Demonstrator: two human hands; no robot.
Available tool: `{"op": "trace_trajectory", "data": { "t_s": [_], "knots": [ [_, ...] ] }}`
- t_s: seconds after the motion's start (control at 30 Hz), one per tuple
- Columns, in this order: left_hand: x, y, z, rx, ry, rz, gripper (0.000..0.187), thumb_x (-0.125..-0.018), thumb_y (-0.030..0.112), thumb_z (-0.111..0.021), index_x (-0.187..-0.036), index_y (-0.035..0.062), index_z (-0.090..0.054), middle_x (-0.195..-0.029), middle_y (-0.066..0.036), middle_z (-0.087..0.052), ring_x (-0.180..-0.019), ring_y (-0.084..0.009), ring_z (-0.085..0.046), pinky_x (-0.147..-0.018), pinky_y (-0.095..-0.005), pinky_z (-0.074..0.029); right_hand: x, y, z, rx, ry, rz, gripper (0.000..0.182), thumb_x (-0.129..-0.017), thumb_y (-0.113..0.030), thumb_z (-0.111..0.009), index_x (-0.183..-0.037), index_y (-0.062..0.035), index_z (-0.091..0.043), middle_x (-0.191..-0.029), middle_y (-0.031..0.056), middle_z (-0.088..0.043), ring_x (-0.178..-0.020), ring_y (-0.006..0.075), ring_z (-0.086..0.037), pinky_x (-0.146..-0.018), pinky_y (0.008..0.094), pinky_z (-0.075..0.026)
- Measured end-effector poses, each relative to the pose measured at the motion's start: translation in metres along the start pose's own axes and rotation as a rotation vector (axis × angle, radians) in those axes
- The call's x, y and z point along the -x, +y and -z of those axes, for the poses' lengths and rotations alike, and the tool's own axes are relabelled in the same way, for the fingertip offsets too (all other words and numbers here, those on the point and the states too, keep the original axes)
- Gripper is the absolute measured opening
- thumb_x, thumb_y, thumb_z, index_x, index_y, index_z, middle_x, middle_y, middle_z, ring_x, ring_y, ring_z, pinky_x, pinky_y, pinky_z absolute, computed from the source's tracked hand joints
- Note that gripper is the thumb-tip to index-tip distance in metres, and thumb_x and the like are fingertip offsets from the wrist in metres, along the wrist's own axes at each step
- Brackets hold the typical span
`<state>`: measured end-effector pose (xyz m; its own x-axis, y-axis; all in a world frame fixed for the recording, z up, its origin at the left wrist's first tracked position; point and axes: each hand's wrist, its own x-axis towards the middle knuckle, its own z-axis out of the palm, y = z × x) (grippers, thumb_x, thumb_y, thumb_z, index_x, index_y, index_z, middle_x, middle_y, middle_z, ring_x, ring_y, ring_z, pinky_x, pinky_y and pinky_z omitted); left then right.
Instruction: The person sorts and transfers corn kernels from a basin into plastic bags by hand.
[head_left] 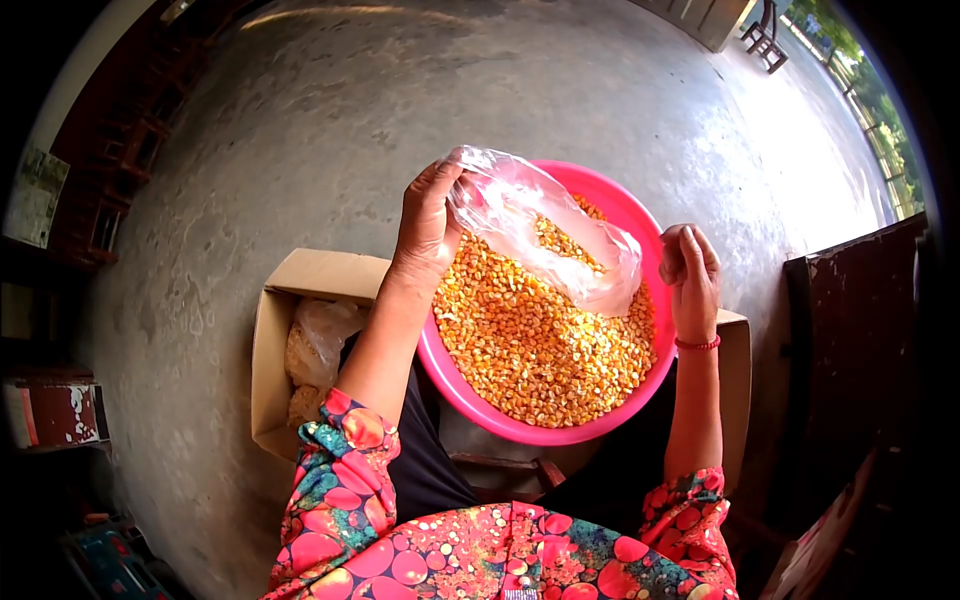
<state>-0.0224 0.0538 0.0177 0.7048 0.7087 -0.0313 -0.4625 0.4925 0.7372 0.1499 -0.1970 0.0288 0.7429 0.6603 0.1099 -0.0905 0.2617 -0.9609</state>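
Note:
A clear plastic bag (505, 195) hangs over a pink basin (480, 422) filled with loose yellow corn kernels (540, 350). My left hand (432, 215) is closed on the bag's upper left edge, above the basin's far left side. Some kernels show through or inside the bag, whose lower end rests on the corn. Just outside the basin's right rim, my right hand (692, 275) is raised with its fingers curled together. What those fingers hold, if anything, is too small or hidden to make out. The basin sits over my lap, between my knees.
A cardboard box (270, 375) with filled plastic bags (318, 350) stands on the left; another cardboard box (735, 395) is partly hidden on the right. Dark wooden furniture (855, 340) stands farther right. A chair (765, 40) is by the bright doorway across the concrete floor (330, 130).

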Motion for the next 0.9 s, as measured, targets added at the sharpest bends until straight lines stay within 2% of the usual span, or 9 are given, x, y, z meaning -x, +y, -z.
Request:
{"op": "trace_trajectory", "data": {
  "t_s": [0.07, 0.13, 0.27, 0.3, 0.33, 0.5, 0.67, 0.73, 0.9],
  "knots": [
    [-0.001, -0.003, 0.001, -0.040, 0.023, -0.018, 0.010, -0.085, 0.020, -0.063, -0.082, 0.0117, -0.059, -0.071, 0.002, -0.056, -0.064, -0.0102, -0.054, -0.061, -0.0276, -0.046, 0.002, 0.000, 0.002, 0.157, 0.037, -0.015, 0.032, -0.098, -0.024, -0.042, -0.079, -0.0032, -0.058, -0.060, -0.0033, -0.041, -0.054, 0.0032, -0.032, -0.049, 0.0193, -0.027],
    [-0.004, -0.005, -0.001, 0.030, 0.106, -0.050, 0.011, -0.085, 0.021, -0.063, -0.081, 0.0118, -0.059, -0.071, 0.002, -0.055, -0.067, -0.0105, -0.053, -0.063, -0.0280, -0.046, 0.006, -0.003, 0.010, 0.128, -0.235, -0.061, 0.035, -0.098, -0.026, -0.044, -0.072, -0.0052, -0.057, -0.058, -0.0055, -0.038, -0.053, 0.0027, -0.031, -0.048, 0.0192, -0.024],
    [-0.002, 0.002, -0.003, 0.081, 0.192, -0.035, 0.016, -0.086, 0.016, -0.062, -0.071, 0.0123, -0.058, -0.072, 0.001, -0.058, -0.067, -0.0105, -0.055, -0.064, -0.0260, -0.045, 0.011, -0.009, 0.007, 0.427, -0.475, -0.235, 0.050, -0.086, -0.048, -0.060, -0.075, 0.0008, -0.061, -0.060, -0.0020, -0.048, -0.053, 0.0056, -0.041, -0.048, 0.0234, -0.030],
    [-0.005, 0.000, 0.007, 0.066, 0.050, -0.025, 0.016, -0.086, 0.021, -0.061, -0.075, 0.0095, -0.059, -0.073, -0.002, -0.059, -0.071, -0.0142, -0.057, -0.067, -0.0289, -0.047, 0.010, -0.010, 0.003, 0.524, -0.523, -0.315, 0.060, -0.079, -0.056, -0.064, -0.076, 0.0040, -0.062, -0.061, 0.0006, -0.053, -0.054, 0.0077, -0.046, -0.049, 0.0251, -0.035],
    [-0.008, -0.004, 0.017, 0.052, -0.092, -0.014, 0.020, -0.086, 0.025, -0.060, -0.078, 0.0067, -0.060, -0.075, -0.005, -0.061, -0.074, -0.0180, -0.058, -0.069, -0.0318, -0.048, 0.009, -0.001, 0.008, 0.664, -0.580, -0.341, 0.054, -0.086, -0.052, -0.058, -0.073, -0.0002, -0.060, -0.062, -0.0026, -0.052, -0.057, 0.0062, -0.046, -0.050, 0.0224, -0.034],
    [0.003, 0.007, -0.007, -0.036, -0.088, 0.023, 0.022, -0.086, 0.024, -0.058, -0.079, 0.0042, -0.061, -0.075, -0.009, -0.062, -0.072, -0.0202, -0.058, -0.069, -0.0328, -0.047, 0.009, 0.005, -0.012, 0.738, -0.180, -0.152, 0.038, -0.095, -0.027, -0.051, -0.076, 0.0030, -0.063, -0.058, 0.0015, -0.054, -0.053, 0.0071, -0.047, -0.050, 0.0258, -0.039],
    [0.003, 0.009, -0.007, 0.046, -0.092, 0.006, 0.019, -0.088, 0.022, -0.057, -0.087, 0.0036, -0.062, -0.068, -0.004, -0.057, -0.069, -0.0170, -0.055, -0.067, -0.0304, -0.046, 0.006, 0.004, -0.004, 0.282, -0.075, -0.018, 0.021, -0.094, -0.015, -0.051, -0.088, 0.0003, -0.065, -0.074, -0.0004, -0.061, -0.064, 0.0060, -0.052, -0.058, 0.0221, -0.041],
    [0.004, 0.011, -0.007, 0.117, -0.128, -0.007, 0.019, -0.091, 0.022, -0.056, -0.094, 0.0040, -0.063, -0.065, -0.002, -0.053, -0.066, -0.0146, -0.051, -0.067, -0.0294, -0.044, 0.007, 0.006, 0.000, -0.230, -0.033, 0.087, 0.020, -0.095, -0.012, -0.048, -0.097, -0.0001, -0.064, -0.085, 0.0028, -0.063, -0.071, 0.0090, -0.056, -0.059, 0.0246, -0.043],
    [0.008, 0.010, -0.011, 0.051, -0.206, -0.015, 0.029, -0.088, 0.019, -0.060, -0.112, 0.0037, -0.058, -0.061, 0.001, -0.049, -0.061, -0.0107, -0.048, -0.066, -0.0275, -0.043, 0.009, -0.002, 0.009, -0.548, -0.351, 0.000, 0.021, -0.091, -0.014, -0.051, -0.103, 0.0014, -0.059, -0.097, 0.0113, -0.062, -0.081, 0.0197, -0.061, -0.069, 0.0310, -0.051]
  ]
}}
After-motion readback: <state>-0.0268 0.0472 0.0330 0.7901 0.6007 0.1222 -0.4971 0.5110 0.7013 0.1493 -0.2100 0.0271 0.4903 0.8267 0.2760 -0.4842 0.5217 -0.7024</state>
